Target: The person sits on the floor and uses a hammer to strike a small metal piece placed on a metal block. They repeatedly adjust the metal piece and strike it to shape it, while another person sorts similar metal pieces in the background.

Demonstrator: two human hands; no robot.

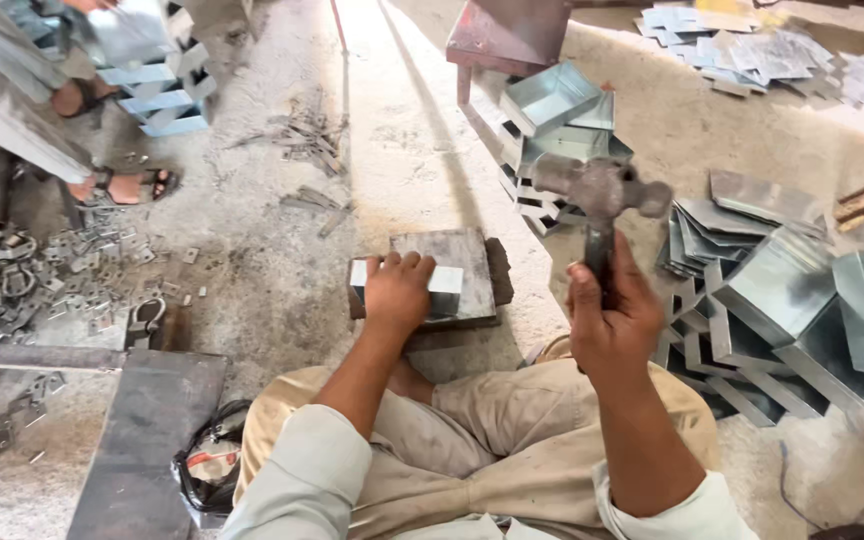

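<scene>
Head view of a person seated on a concrete floor (282, 270), legs folded, both forearms in frame.

Containers: finished open-topped sheet-metal trays (552, 100) are stacked just beyond the work block, near the foot of a reddish metal stand (507, 35); the top tray shows a bare interior. More folded trays (802, 300) lie heaped at the floor's right edge, tilted and overlapping, with flat notched blanks (762, 195) on the pile. Flat cut sheets (742, 50) lie spread near the far right corner. A further tray stack (162, 85) stands at the far left, beside another person's sandalled feet (122, 185). Loose metal clamps and offcuts (12, 270) litter the left edge of the floor.

Work: a flat steel block (467, 275) rests on the floor directly in front of the knees. A small folded sheet-metal piece (444, 285) lies across its near left edge, long axis running left to right, one end projecting past the block toward the left. The left hand (397, 290) lies palm-down on this piece, fingers curled over its far edge and pressing it to the block.

The right hand (612, 320) is closed in a full fist round the handle of a hammer (602, 190). The handle stands nearly upright; the head is raised above and to the right of the block, its long axis horizontal, left to right, well clear of the piece.
</scene>
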